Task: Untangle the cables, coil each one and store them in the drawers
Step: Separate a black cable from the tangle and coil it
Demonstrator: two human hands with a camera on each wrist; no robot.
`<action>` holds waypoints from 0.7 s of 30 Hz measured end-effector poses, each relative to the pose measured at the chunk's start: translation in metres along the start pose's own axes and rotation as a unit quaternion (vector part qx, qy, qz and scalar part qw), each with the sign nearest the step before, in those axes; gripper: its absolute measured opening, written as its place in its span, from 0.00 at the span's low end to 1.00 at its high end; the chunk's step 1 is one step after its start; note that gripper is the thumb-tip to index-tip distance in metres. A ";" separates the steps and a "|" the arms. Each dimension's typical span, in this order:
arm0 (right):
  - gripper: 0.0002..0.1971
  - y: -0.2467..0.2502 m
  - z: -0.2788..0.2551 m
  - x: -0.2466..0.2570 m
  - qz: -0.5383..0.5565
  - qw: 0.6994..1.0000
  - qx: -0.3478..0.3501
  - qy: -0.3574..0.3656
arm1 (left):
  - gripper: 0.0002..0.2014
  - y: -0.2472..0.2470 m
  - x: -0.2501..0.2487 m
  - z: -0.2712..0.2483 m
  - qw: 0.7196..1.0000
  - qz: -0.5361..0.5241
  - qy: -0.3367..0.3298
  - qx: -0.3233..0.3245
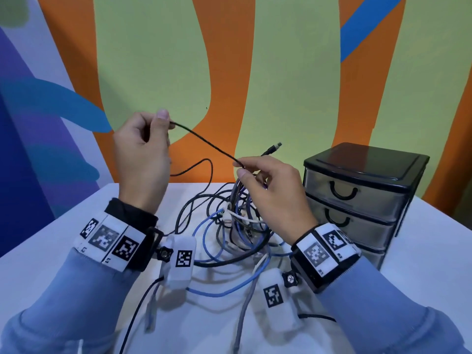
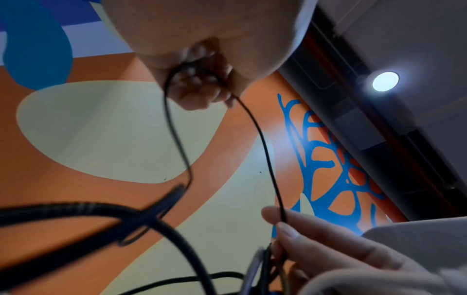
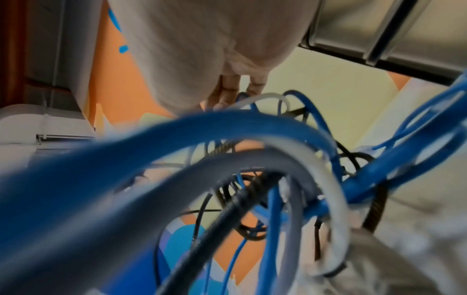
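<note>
Nearest the person, loose runs of blue cable (image 1: 224, 290) and a grey cable (image 1: 242, 318) trail off the front of the white table (image 1: 51, 251), ends not yet sorted. Just beyond, between the wrists, the tangle of cables (image 1: 235, 231) sits in a heap, black, blue, white and braided strands all crossing; nothing coiled yet. Above the heap both hands are raised. Right hand (image 1: 270, 190) pinches a thin black cable (image 1: 204, 141) between thumb and forefinger right over the knot, other fingers loosely curled, likely to anchor the strand where it leaves the pile. Left hand (image 1: 143, 152) is higher and further left, thumb and fingertip pinching the same cable, remaining fingers folded in; the cable runs taut between the two, probably to trace it and draw it free. A slack loop hangs behind the left hand. A black plug (image 1: 273, 148) pokes up behind the right hand. Far right stands the drawer unit (image 1: 362, 200), all drawers closed, so storing looks far off.
</note>
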State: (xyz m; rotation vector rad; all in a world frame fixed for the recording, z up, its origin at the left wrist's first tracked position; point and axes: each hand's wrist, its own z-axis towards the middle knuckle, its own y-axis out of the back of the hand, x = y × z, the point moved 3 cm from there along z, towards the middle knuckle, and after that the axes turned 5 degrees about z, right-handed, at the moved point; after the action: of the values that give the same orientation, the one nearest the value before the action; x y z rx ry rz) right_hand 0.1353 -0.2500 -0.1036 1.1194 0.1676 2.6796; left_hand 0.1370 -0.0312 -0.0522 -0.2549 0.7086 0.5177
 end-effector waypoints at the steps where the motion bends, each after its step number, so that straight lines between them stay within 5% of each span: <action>1: 0.10 0.001 0.000 0.001 0.000 1.000 -0.007 0.004 | 0.12 0.002 0.006 0.002 0.999 0.036 0.016 0.001; 3: 0.11 0.001 -0.001 0.001 -0.010 1.000 -0.001 0.004 | 0.05 0.004 0.011 0.003 0.994 0.104 0.022 0.007; 6: 0.10 0.001 -0.001 0.000 -0.025 1.000 0.015 -0.002 | 0.18 -0.001 -0.002 -0.005 0.984 0.172 -0.041 0.031; 13: 0.11 -0.001 0.000 -0.007 -0.063 0.996 0.058 -0.011 | 0.14 -0.020 -0.036 -0.031 0.974 0.033 -0.134 0.179; 17: 0.10 -0.002 0.001 -0.009 -0.060 0.998 0.027 -0.010 | 0.22 -0.018 -0.039 -0.032 0.964 0.078 -0.190 0.168; 21: 0.08 0.000 0.000 -0.002 -0.018 1.000 -0.005 0.011 | 0.15 -0.025 -0.032 -0.034 0.881 0.324 -0.284 0.195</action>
State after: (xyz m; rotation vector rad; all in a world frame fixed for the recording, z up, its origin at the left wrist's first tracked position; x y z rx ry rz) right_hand 0.1364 -0.2501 -0.1050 1.0732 0.1765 2.6605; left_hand 0.1108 -0.0768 -0.0542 0.5276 0.2858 1.0158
